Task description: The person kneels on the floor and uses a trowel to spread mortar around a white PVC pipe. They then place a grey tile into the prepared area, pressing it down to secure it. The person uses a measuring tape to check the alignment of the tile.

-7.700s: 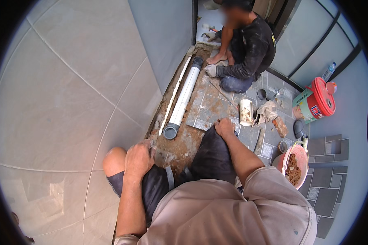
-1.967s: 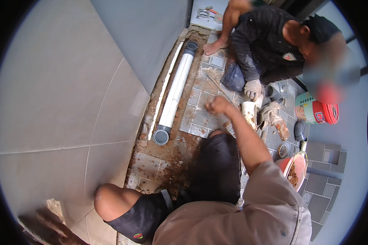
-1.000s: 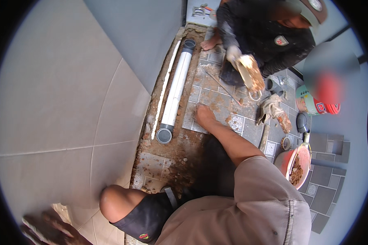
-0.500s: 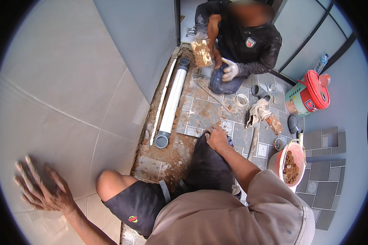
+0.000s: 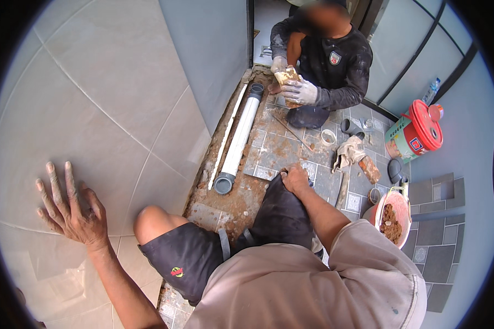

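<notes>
My left hand [image 5: 71, 207] lies flat with fingers spread on the large grey floor tiles [image 5: 110, 104] at the left, holding nothing. On my right knee rests my right hand [image 5: 295, 178], fingers curled, nothing visible in it. I crouch beside a dirt trench [image 5: 241, 197] in which a white pipe [image 5: 241, 137] with a grey end lies. Across the trench a person in dark clothes and white gloves [image 5: 299, 90] holds a muddy block in both hands.
A red-lidded bucket [image 5: 414, 134] stands at the right, with a plastic bottle [image 5: 431, 90] behind it. A pink tub of brown mortar [image 5: 392, 216] sits by my right side. Rags, pipe fittings and a tape roll [image 5: 327, 136] lie on the patterned tiles. Glass doors close the back.
My left hand has come further into view, planted flat on the tiles. The other person has drawn the muddy block up in front of their chest. My right hand stays on my knee.
</notes>
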A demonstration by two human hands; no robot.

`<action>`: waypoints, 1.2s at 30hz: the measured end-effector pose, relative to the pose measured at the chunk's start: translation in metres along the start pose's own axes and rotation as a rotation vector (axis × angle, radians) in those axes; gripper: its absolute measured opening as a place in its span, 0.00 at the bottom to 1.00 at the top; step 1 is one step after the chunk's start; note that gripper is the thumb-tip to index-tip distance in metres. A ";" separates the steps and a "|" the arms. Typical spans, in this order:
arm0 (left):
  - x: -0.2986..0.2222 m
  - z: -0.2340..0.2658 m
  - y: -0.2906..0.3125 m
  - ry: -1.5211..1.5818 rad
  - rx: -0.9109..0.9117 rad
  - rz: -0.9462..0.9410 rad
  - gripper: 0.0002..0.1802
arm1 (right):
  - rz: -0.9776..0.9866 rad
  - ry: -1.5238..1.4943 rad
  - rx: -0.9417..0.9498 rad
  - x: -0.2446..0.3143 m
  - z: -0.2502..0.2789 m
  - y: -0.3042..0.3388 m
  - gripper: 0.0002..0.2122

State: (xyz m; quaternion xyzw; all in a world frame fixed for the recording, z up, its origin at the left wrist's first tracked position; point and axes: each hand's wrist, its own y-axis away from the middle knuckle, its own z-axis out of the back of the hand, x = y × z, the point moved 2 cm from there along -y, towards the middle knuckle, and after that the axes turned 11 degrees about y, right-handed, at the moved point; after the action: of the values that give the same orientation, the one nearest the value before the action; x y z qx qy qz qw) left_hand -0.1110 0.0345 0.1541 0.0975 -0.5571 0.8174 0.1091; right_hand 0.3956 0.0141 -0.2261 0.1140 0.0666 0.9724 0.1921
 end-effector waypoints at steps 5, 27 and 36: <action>-0.024 0.006 0.022 0.245 0.090 0.047 0.27 | -0.015 -0.047 0.028 0.006 0.008 0.007 0.14; -0.165 0.014 0.121 1.137 0.968 0.269 0.12 | -0.034 -0.009 -0.074 0.003 0.006 0.003 0.13; -0.165 0.014 0.124 1.084 1.009 0.253 0.12 | -0.031 -0.041 -0.091 0.000 0.003 0.003 0.13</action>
State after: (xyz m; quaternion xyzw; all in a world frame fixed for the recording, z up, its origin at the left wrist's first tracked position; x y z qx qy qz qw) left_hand 0.0117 -0.0343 0.0027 -0.3452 0.0101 0.9134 0.2156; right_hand 0.3949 0.0118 -0.2222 0.1240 0.0199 0.9689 0.2133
